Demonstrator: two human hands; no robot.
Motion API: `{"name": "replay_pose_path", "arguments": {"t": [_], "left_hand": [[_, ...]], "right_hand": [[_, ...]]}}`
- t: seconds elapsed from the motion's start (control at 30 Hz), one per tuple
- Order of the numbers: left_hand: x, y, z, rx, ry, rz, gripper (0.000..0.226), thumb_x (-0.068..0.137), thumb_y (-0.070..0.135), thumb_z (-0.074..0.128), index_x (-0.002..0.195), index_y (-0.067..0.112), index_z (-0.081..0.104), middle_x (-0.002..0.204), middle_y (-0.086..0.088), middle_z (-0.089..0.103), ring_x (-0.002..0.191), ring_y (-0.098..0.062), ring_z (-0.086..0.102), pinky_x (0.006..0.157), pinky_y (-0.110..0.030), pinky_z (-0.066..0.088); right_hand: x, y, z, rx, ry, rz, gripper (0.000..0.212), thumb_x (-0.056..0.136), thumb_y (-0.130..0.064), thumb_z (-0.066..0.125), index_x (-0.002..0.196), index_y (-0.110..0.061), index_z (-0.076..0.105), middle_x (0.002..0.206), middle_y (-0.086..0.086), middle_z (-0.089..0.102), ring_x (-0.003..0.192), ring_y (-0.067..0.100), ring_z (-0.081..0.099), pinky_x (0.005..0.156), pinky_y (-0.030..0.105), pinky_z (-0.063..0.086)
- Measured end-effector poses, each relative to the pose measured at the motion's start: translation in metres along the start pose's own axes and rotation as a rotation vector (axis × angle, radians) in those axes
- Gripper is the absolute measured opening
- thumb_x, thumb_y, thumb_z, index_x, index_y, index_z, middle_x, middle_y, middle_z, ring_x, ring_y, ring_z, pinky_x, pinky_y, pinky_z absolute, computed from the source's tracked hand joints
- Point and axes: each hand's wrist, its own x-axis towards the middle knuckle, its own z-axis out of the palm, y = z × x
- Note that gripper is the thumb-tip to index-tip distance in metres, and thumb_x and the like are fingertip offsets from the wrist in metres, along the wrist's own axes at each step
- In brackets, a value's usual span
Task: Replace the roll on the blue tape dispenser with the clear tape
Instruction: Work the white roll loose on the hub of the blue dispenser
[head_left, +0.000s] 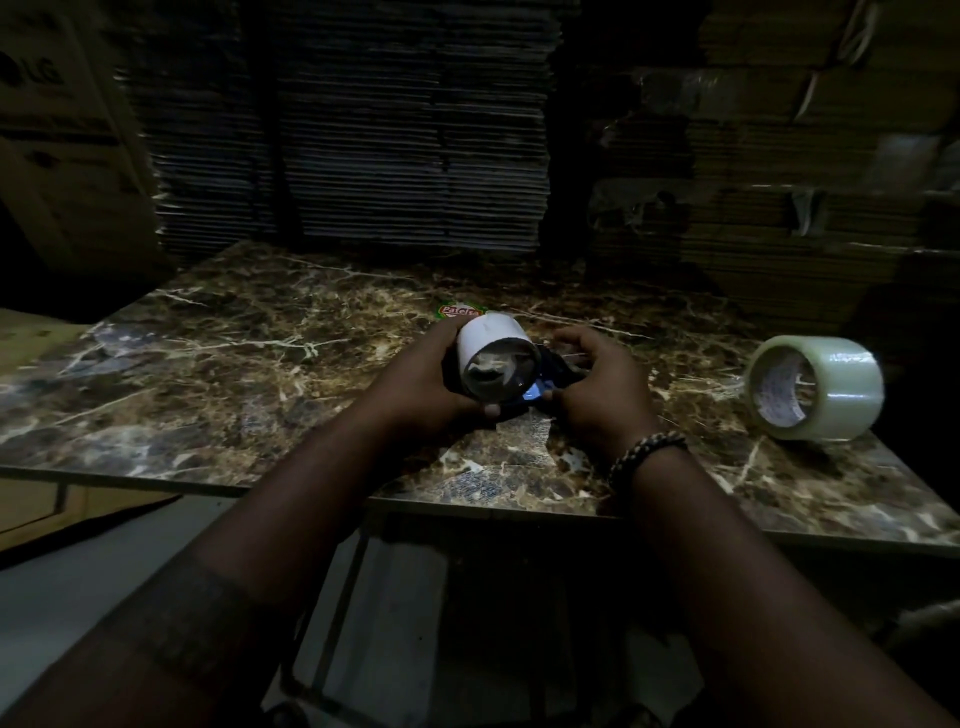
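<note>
clear tape (815, 388) on table (208, 364), right of both hands (519, 379)

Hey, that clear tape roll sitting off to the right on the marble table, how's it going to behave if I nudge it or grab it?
The clear tape roll lies on its curved side, so a nudge would probably send it rolling across the table. Its glossy wrap looks slick. It appears thickly wound, so likely hefty and stiff.

White empty core (496, 358) held over mostly hidden blue dispenser (537, 391), clear tape roll (815, 387) on its side (far right)
</note>
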Motion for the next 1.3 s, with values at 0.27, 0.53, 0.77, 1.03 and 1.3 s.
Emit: {"name": "replay_pose_path", "arguments": {"t": [0.27,0.53,0.77,1.03,1.3], "left_hand": [[0.002,-0.005,-0.001,-0.002,-0.022,-0.015,0.109,0.064,-0.002,0.096,0.153,0.033,0.045,0.137,0.004,0.066,0.119,-0.011,0.071,0.082,-0.045,0.067],[0.0,-0.006,-0.003,-0.008,-0.026,-0.015,0.106,0.067,-0.004,0.094,0.153,0.034,0.044,0.136,0.002,0.066,0.115,-0.01,0.073,0.084,-0.043,0.067],[0.001,-0.006,-0.003,0.046,-0.02,-0.006,0.104,0.067,0.0,0.096,0.152,0.034,0.045,0.132,0.003,0.07,0.111,-0.006,0.074,0.082,-0.028,0.065],[-0.002,-0.002,-0.003,0.095,0.032,-0.002,0.101,0.068,0.016,0.099,0.152,0.035,0.045,0.129,0.007,0.069,0.108,-0.002,0.072,0.076,-0.014,0.06],[0.0,-0.006,-0.002,0.068,0.154,-0.039,0.09,0.072,0.012,0.094,0.144,0.044,0.051,0.123,0.002,0.069,0.107,-0.009,0.072,0.08,-0.027,0.065]], "right_hand": [[0.006,0.006,0.004,-0.243,0.166,0.016,0.065,0.07,-0.018,0.095,0.129,-0.018,0.067,0.129,0.009,0.068,0.119,0.028,0.064,0.097,0.048,0.058],[0.008,0.007,0.006,-0.278,0.195,0.015,0.064,0.07,-0.017,0.095,0.128,-0.015,0.068,0.122,0.009,0.073,0.11,0.027,0.069,0.093,0.047,0.06],[0.009,0.008,0.007,-0.272,0.178,0.009,0.054,0.071,-0.012,0.093,0.119,-0.011,0.069,0.119,0.013,0.073,0.11,0.031,0.069,0.092,0.05,0.06],[0.005,0.005,0.005,-0.213,0.133,-0.018,0.042,0.073,-0.012,0.089,0.11,-0.019,0.072,0.11,0.007,0.073,0.097,0.025,0.071,0.082,0.046,0.064],[0.001,-0.024,0.004,-0.226,-0.027,-0.35,0.062,0.076,-0.022,0.087,0.134,-0.017,0.064,0.134,0.005,0.061,0.12,0.02,0.058,0.094,0.025,0.043]]}}
